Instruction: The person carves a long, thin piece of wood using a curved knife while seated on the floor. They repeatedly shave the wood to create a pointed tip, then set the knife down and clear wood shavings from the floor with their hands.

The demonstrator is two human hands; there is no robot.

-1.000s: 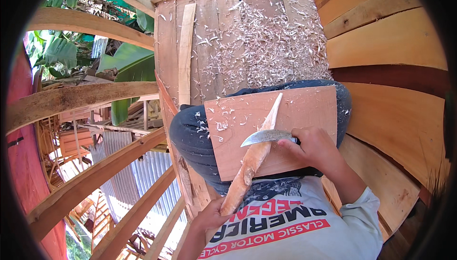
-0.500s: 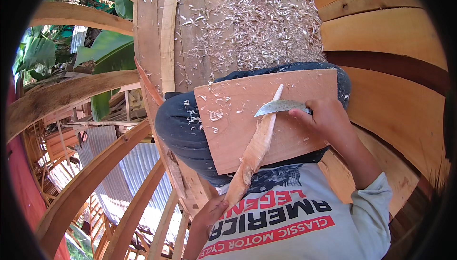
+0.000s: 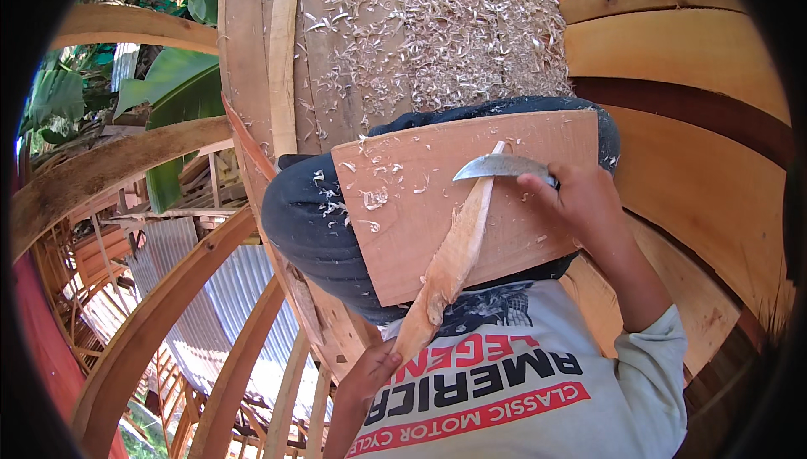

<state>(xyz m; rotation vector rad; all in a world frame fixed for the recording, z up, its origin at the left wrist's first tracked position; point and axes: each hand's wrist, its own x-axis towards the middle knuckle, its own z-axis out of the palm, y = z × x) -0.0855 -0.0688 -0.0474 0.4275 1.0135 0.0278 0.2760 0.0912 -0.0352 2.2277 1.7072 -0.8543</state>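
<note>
1. A person is whittling a long wooden stick with a curved knife, working over a flat wooden board resting on their lap.
2. The right hand is wrapping its grip tightly around the knife handle, fingers pressed together on it; the grey blade is sticking out to the left of that grip and lying across the stick's upper tip.
3. The left hand is pinching the stick's lower end, its grip closed around it just above the printed grey shirt.
4. The step in hand looks like a shaving stroke at the far tip of the stick. The next move seems to call for a steady left-hand hold while the blade is drawn along the grain at a shallow angle.
5. The stick's long axis is running diagonally: from the left grip it is pointing up and to the right, away from the body, its narrow tip ending beside the right grip.
6. Pale wood shavings are lying on the plank floor beyond both grips, and a few curls are sitting on the board to the left of the blade.
</note>
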